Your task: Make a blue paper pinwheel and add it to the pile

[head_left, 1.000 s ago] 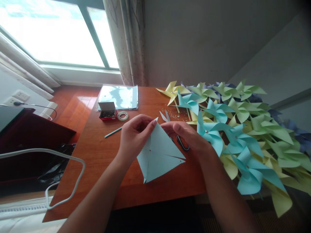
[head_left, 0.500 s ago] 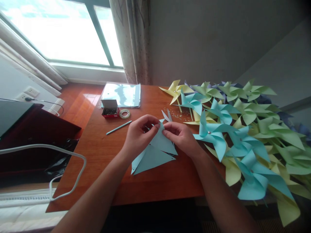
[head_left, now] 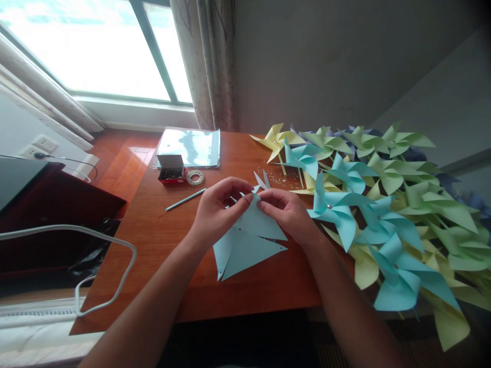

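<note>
Head view shows both hands meeting over the middle of the wooden counter (head_left: pixel 161 240). The left hand (head_left: pixel 215 212) and right hand (head_left: pixel 287 214) each pinch a corner of a light blue paper square (head_left: pixel 245 243), already slit along its diagonals, and draw the tips together above its centre; the remaining flaps lie flat toward the near edge. Judging by this, folding has only begun and no pin is in. To the right sits a large heap of finished pinwheels (head_left: pixel 383 204). Farther left lie a pin box (head_left: pixel 171 171), tape roll (head_left: pixel 195 178) and stick (head_left: pixel 185 199).
</note>
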Available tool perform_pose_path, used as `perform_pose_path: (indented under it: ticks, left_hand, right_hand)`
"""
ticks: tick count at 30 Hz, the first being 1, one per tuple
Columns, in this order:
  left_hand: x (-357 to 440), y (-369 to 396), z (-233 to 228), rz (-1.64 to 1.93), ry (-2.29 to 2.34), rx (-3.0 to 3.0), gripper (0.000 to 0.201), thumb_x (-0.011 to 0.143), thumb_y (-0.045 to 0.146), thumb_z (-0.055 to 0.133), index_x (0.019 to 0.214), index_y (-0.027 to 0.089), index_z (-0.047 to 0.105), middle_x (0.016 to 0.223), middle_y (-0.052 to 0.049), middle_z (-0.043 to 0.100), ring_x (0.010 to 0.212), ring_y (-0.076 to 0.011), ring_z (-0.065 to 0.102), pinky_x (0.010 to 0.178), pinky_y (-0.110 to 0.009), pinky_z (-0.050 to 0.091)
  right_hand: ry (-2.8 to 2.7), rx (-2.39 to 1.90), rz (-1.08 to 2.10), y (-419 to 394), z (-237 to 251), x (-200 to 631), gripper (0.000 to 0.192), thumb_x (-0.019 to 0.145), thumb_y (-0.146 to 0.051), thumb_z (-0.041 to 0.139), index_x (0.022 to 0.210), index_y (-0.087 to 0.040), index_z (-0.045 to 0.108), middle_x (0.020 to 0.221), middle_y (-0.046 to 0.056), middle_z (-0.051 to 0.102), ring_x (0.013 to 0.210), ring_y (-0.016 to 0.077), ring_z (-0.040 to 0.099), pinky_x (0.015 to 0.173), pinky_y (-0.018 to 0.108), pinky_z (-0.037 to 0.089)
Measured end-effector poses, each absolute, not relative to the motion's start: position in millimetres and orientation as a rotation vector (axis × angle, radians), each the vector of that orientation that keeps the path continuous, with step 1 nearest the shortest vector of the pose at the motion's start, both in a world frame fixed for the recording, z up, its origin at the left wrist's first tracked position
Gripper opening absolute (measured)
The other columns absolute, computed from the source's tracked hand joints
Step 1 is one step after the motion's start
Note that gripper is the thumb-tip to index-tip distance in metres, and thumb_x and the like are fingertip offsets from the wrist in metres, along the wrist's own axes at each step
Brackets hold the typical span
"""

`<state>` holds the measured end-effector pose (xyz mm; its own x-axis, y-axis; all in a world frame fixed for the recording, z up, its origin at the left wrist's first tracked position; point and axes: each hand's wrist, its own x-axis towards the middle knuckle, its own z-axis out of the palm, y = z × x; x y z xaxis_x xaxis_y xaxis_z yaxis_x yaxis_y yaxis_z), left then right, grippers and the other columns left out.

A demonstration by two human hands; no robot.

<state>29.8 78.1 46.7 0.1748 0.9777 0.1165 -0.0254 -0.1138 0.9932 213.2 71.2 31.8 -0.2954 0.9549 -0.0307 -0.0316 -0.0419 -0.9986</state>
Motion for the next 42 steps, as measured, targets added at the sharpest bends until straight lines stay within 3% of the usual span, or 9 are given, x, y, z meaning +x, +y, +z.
perform_pose_path:
  ticks: [20,35,42]
  left_hand:
    - [28,81,40,1.177,1.053,1.430,0.005,0.082,0.020,0.071,0.085,0.018,0.067,0.081,-0.001,0.067,0.071,-0.0137,0.059,0.060,-0.024,0.044]
    - [29,80,41,1.153,1.055,1.415,0.011,0.084,0.026,0.071,0.082,0.018,0.065,0.076,0.000,0.062,0.069,-0.0134,0.055,0.059,-0.024,0.041]
    - [30,79,36,1.088,1.034,1.424,0.012,0.086,0.028,0.070,0.083,0.018,0.065,0.075,0.000,0.060,0.067,-0.0124,0.051,0.059,-0.025,0.039]
  right_hand:
    - [-1.443,-1.048,1.422,70,30,212,0.013,0.090,-0.026,0.068,0.100,-0.024,0.076,0.089,0.000,0.072,0.085,0.0186,0.065,0.072,0.029,0.051]
    - [-1.530,-1.075,1.375,70,32,212,0.013,0.091,-0.031,0.066,0.099,-0.022,0.074,0.088,0.001,0.073,0.084,0.0195,0.066,0.071,0.030,0.051]
    - [-1.395,-1.110,1.202,69,35,209,0.010,0.087,-0.031,0.071,0.089,-0.022,0.068,0.088,0.001,0.068,0.078,0.0167,0.063,0.069,0.029,0.050]
